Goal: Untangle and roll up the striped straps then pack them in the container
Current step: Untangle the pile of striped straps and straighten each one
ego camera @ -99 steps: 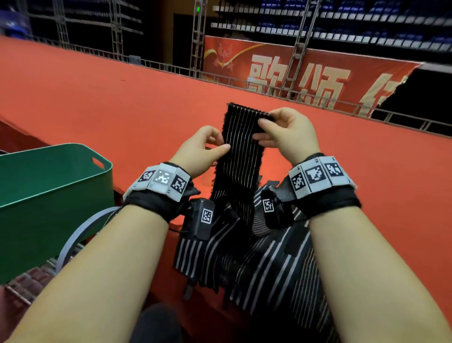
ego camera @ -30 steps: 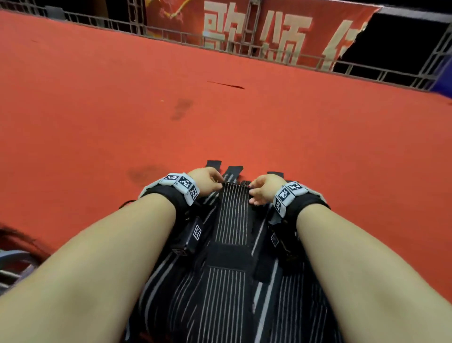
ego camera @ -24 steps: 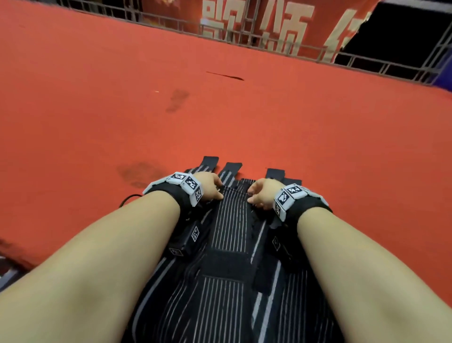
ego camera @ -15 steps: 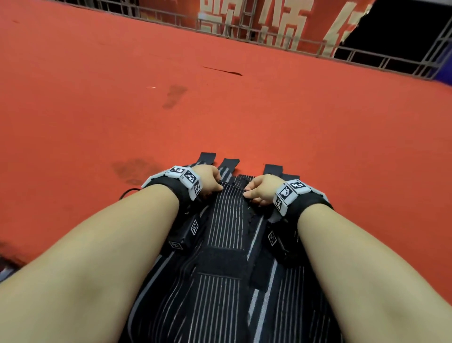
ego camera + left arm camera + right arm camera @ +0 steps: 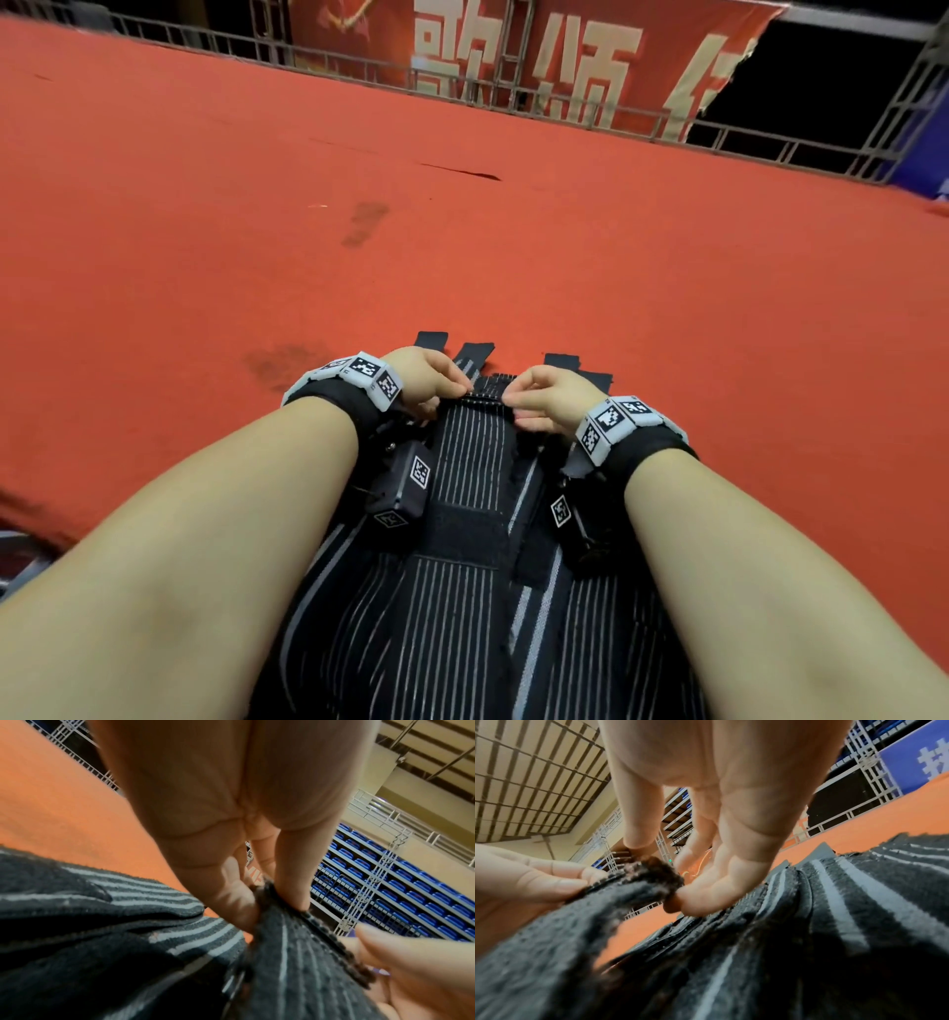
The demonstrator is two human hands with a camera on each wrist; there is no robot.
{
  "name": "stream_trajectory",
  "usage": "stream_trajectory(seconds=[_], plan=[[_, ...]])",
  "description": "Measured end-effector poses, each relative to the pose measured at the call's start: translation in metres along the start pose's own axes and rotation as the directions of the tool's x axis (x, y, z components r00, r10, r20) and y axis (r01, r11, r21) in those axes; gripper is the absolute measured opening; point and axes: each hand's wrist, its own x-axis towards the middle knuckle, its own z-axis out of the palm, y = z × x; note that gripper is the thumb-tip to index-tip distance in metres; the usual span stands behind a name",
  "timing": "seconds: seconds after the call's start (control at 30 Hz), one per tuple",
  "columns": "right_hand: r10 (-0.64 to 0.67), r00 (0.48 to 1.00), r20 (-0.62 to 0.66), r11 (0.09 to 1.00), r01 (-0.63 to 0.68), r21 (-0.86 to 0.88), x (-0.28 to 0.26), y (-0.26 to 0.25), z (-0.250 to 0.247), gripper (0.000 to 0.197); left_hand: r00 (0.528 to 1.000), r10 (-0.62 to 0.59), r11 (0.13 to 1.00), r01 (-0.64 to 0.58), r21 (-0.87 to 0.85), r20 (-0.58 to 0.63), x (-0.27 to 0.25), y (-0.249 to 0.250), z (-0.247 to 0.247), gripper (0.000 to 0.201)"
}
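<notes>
A black strap with thin white stripes (image 5: 475, 462) lies flat on a pile of similar striped straps (image 5: 436, 632) on the red surface. Both hands are at its far end. My left hand (image 5: 457, 393) pinches the left corner between thumb and finger, seen close in the left wrist view (image 5: 277, 902). My right hand (image 5: 516, 406) pinches the right corner, where the end (image 5: 652, 874) is turned over into a small fold. A black fastener patch (image 5: 464, 534) crosses the strap nearer to me. The container is out of view.
The red carpeted surface (image 5: 462, 246) stretches far ahead and to both sides, with dark stains (image 5: 367, 226). Black tips of other straps (image 5: 431, 342) poke out beyond my hands. A metal railing (image 5: 328, 56) and red banner (image 5: 539, 67) stand at the far edge.
The strap, held up in the air 3.3 s ago, now lies flat on the pile. Over the last second both hands stayed at its far end and turned the edge over.
</notes>
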Motion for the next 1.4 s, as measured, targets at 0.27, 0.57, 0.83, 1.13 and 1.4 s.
stream_trajectory(seconds=[0.27, 0.57, 0.83, 1.13, 1.4], plan=[[0.069, 0.993, 0.091, 0.997, -0.072, 0.036, -0.023, -0.007, 0.009, 0.020, 0.999, 0.029, 0.977, -0.035, -0.212, -0.032, -0.018, 0.004, 0.003, 0.021], [0.030, 0.999, 0.025, 0.997, -0.031, 0.068, -0.043, -0.019, 0.013, 0.027, 1.000, 0.018, 0.962, -0.022, -0.273, -0.018, -0.050, 0.008, 0.006, 0.009], [0.118, 0.991, 0.055, 0.976, -0.126, 0.180, -0.068, -0.023, 0.018, 0.016, 0.990, 0.117, 0.966, -0.133, -0.221, -0.085, -0.063, 0.005, 0.004, 0.021], [0.007, 0.999, -0.042, 0.993, -0.002, 0.116, -0.081, -0.022, 0.025, 0.014, 0.999, 0.027, 0.914, -0.016, -0.406, 0.023, -0.083, 0.002, 0.011, 0.025], [0.009, 0.993, -0.116, 0.989, 0.008, 0.147, -0.095, -0.025, 0.032, 0.015, 0.995, 0.071, 0.961, -0.086, -0.263, -0.067, -0.089, -0.002, 0.010, 0.007]])
